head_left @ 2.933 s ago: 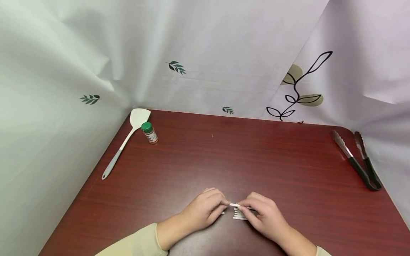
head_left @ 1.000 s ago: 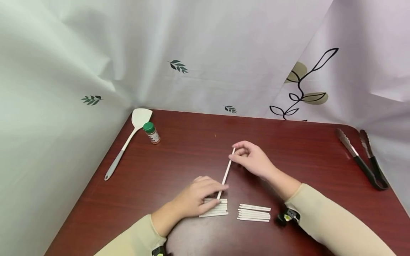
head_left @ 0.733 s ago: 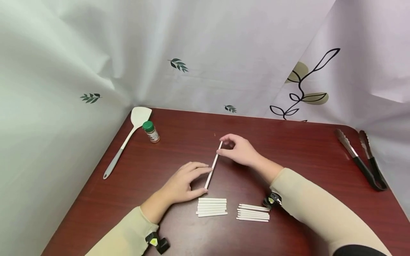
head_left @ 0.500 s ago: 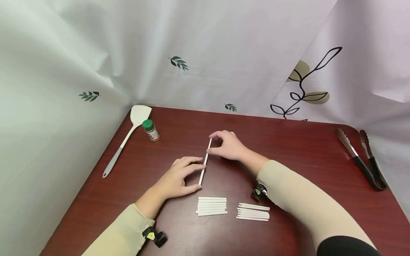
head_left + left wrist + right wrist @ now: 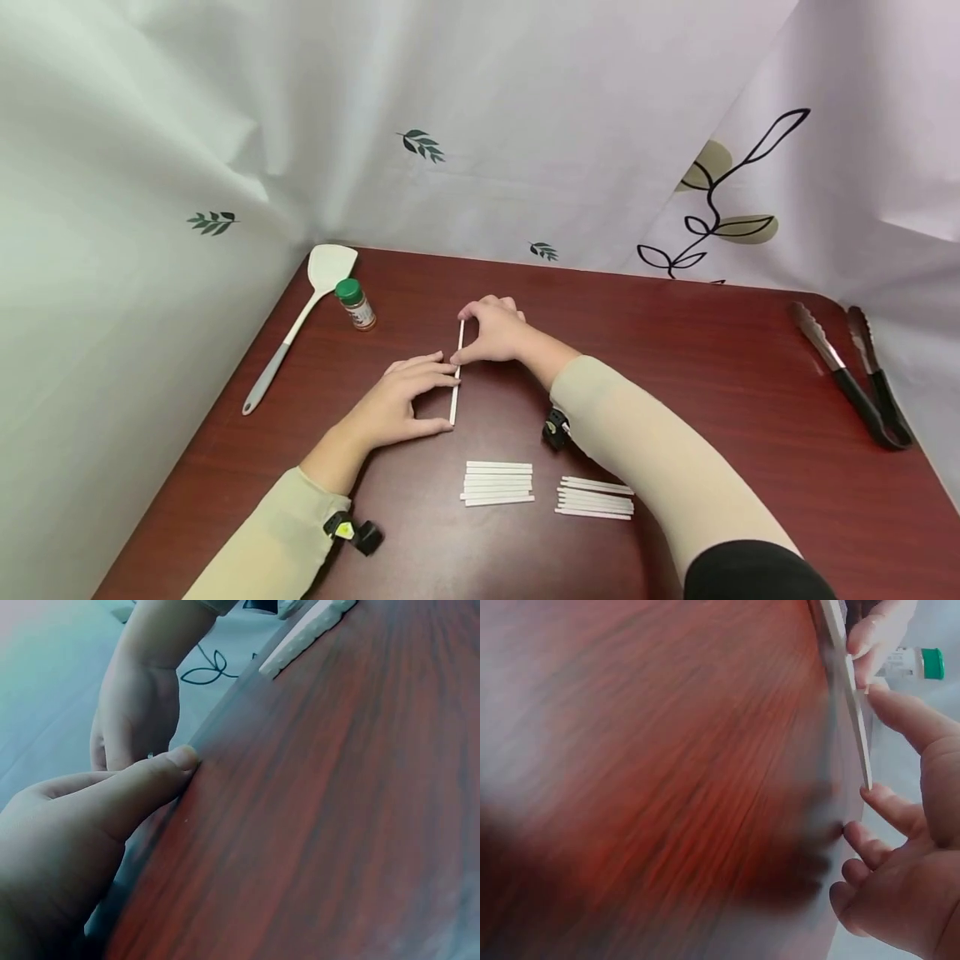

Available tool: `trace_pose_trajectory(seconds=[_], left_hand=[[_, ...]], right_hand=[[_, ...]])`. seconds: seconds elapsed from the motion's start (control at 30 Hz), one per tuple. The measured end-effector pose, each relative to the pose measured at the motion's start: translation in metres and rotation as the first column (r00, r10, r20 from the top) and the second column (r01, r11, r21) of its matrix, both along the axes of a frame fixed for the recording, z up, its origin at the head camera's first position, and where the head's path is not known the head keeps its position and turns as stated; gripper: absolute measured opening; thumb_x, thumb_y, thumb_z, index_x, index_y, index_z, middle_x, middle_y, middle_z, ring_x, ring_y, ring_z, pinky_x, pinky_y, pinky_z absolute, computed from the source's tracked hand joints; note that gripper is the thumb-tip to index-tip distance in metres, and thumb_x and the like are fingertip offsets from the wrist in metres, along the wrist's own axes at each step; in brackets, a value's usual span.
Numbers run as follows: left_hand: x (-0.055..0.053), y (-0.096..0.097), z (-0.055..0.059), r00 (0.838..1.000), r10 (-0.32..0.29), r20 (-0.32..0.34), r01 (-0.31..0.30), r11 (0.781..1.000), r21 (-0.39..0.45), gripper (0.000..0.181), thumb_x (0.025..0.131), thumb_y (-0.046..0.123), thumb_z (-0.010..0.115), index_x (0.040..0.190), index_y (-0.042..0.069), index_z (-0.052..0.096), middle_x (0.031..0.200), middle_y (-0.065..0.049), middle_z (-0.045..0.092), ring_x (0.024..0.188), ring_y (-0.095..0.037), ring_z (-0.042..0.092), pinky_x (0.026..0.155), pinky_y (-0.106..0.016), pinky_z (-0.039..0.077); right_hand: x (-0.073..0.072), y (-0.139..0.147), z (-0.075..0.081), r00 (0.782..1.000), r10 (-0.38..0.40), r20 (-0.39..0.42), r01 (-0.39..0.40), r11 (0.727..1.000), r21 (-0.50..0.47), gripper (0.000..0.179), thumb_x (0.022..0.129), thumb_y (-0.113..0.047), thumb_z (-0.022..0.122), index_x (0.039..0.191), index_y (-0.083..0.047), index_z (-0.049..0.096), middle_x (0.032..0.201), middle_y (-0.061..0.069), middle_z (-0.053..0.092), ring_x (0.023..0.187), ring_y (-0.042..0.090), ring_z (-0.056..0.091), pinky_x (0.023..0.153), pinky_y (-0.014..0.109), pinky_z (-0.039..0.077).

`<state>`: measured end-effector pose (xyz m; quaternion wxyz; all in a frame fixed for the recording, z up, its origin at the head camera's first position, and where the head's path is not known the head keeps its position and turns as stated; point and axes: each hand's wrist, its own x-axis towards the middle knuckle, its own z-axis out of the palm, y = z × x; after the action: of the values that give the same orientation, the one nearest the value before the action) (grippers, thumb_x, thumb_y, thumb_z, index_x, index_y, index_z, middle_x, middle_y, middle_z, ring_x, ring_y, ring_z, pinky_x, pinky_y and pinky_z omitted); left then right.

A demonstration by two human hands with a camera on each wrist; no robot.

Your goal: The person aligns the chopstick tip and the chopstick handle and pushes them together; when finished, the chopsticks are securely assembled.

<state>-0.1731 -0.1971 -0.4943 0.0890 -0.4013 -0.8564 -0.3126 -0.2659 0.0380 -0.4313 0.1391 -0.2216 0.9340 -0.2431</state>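
Note:
A long, thin white stick (image 5: 454, 403) lies on the brown table, running away from the person, and is also seen in the right wrist view (image 5: 861, 742). My left hand (image 5: 393, 404) pinches its near part, thumb at the near end and fingertips along its side. My right hand (image 5: 495, 331) holds its far part, index fingertip at the far end and thumb near the middle, close to the left fingers. Two groups of shorter white sticks lie side by side nearer the person, one at left (image 5: 498, 484) and one at right (image 5: 595, 497).
A white spatula (image 5: 327, 268) with a grey handle lies along the table's left edge. Beside it stands a green-capped spice jar (image 5: 356, 306). Black-handled tongs (image 5: 855, 383) rest at the right edge. A white curtain (image 5: 480, 125) with leaf prints surrounds the table.
Both hands, first close together over the stick groups, have moved apart and carried the long stick left and away from the person. It has turned nearly straight away from the person.

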Motion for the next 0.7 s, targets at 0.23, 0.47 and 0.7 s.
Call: trace_pose_trajectory(seconds=[0.23, 0.47, 0.7], left_hand=[[0.0008, -0.002, 0.0007, 1.0, 0.018, -0.011, -0.019, 0.999, -0.026, 0.049, 0.081, 0.034, 0.09, 0.124, 0.017, 0.076, 0.144, -0.003, 0.066, 0.138, -0.031, 0.057, 0.11, -0.055, 0.04], [0.0026, 0.0001, 0.0029, 0.999, 0.033, -0.006, -0.034, 0.999, -0.022, 0.05, 0.079, 0.037, 0.092, 0.123, 0.017, 0.077, 0.141, -0.004, 0.067, 0.134, -0.029, 0.058, 0.109, -0.056, 0.041], [0.0012, -0.0025, 0.003, 0.999, 0.047, -0.016, -0.047, 0.999, -0.024, 0.048, 0.081, 0.032, 0.09, 0.123, 0.014, 0.076, 0.138, -0.006, 0.068, 0.132, -0.029, 0.06, 0.108, -0.055, 0.043]], right_hand=[[-0.0035, -0.0113, -0.0043, 1.0, -0.029, -0.01, 0.03, 0.999, 0.045, 0.068, 0.078, -0.05, 0.094, 0.134, -0.022, 0.069, 0.147, 0.007, 0.048, 0.133, 0.035, 0.036, 0.103, 0.052, 0.035], [-0.004, -0.0112, -0.0063, 0.998, -0.057, -0.027, 0.058, 0.996, 0.074, 0.066, 0.078, -0.055, 0.092, 0.135, -0.03, 0.068, 0.147, 0.003, 0.046, 0.132, 0.033, 0.036, 0.102, 0.051, 0.033], [-0.0039, -0.0118, -0.0063, 0.997, -0.066, -0.03, 0.068, 0.996, 0.06, 0.066, 0.081, -0.058, 0.089, 0.138, -0.031, 0.068, 0.149, 0.006, 0.044, 0.133, 0.034, 0.035, 0.106, 0.054, 0.03]])
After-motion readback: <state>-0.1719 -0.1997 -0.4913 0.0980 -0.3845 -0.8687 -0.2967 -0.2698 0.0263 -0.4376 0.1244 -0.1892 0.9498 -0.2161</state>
